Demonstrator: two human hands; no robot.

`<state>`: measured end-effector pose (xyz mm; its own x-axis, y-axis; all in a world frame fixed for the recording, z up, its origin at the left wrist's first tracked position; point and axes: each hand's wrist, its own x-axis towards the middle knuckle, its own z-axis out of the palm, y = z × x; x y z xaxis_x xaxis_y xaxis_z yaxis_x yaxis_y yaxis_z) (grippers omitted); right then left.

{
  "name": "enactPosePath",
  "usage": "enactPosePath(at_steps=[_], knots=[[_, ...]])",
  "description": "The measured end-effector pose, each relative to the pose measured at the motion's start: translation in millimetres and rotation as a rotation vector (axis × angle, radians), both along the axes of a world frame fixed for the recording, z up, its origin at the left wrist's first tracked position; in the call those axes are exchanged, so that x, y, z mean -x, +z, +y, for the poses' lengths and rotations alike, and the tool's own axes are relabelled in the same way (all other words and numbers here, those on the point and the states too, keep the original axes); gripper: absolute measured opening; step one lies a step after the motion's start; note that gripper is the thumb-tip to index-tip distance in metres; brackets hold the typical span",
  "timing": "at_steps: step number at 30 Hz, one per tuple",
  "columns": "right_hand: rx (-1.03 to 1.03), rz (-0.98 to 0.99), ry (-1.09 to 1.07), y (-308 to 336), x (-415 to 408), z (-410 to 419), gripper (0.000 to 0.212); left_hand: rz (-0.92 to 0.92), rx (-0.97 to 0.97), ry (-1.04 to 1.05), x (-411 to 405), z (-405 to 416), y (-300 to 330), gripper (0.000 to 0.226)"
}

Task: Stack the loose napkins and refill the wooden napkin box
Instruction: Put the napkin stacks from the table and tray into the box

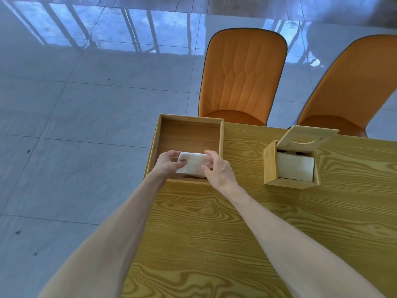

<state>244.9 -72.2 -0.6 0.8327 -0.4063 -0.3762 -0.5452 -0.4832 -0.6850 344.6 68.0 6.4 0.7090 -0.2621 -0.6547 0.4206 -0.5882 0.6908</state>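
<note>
White folded napkin stack held over the near end of the open shallow wooden tray, left hand and right hand clamped on its ends. Lidded wooden napkin box, holding white napkins, stands well right on the wood-grain table.

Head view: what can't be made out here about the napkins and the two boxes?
- How many napkins the left hand and right hand hold: fingers cover the edges.
- Tray floor beneath them: hidden by hands.
- How full the napkin box is: its tilted lid and walls hide the depth.
</note>
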Motion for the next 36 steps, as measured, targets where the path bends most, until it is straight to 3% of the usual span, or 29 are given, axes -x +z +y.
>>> enactPosePath(at_steps=[3, 6, 9, 13, 18, 20, 26, 31, 36], knots=[[0.075, -0.048, -0.072, 1.7, -0.8, -5.3, 0.068, -0.033, 0.083, -0.032, 2.1, 9.6, 2.9, 0.021], [-0.022, -0.010, -0.030, 3.8, 2.0, -13.5, 0.076, -0.016, 0.191, -0.066, 6.3, 17.5, 6.6, 0.017], [-0.100, -0.015, 0.055, 8.6, 8.6, -19.4, 0.061, 0.010, 0.302, -0.090, 14.7, 19.8, 13.2, 0.018], [-0.009, -0.130, 0.044, 11.6, 24.9, -21.9, 0.033, 0.040, 0.354, -0.138, 28.9, 13.3, 19.3, 0.019], [0.032, -0.202, 0.108, 14.8, 53.1, -39.3, 0.083, 0.072, 0.398, -0.203, 46.2, 0.3, 24.4, 0.013], [0.004, -0.162, 0.156, 16.8, 64.5, -48.7, 0.089, 0.070, 0.400, -0.251, 52.4, -5.3, 26.0, 0.010], [0.000, -0.117, 0.162, 20.7, 101.6, -64.3, 0.033, 0.047, 0.393, -0.327, 76.6, -28.2, 30.0, 0.014], [0.155, -0.124, 0.052, 11.9, 144.6, -69.2, 0.026, -0.030, 0.352, -0.313, 113.9, -39.7, 11.5, 0.019], [0.219, 0.011, 0.091, -1.5, 169.4, -74.7, 0.026, -0.199, 0.133, -0.442, 144.2, -41.9, -15.7, 0.032]])
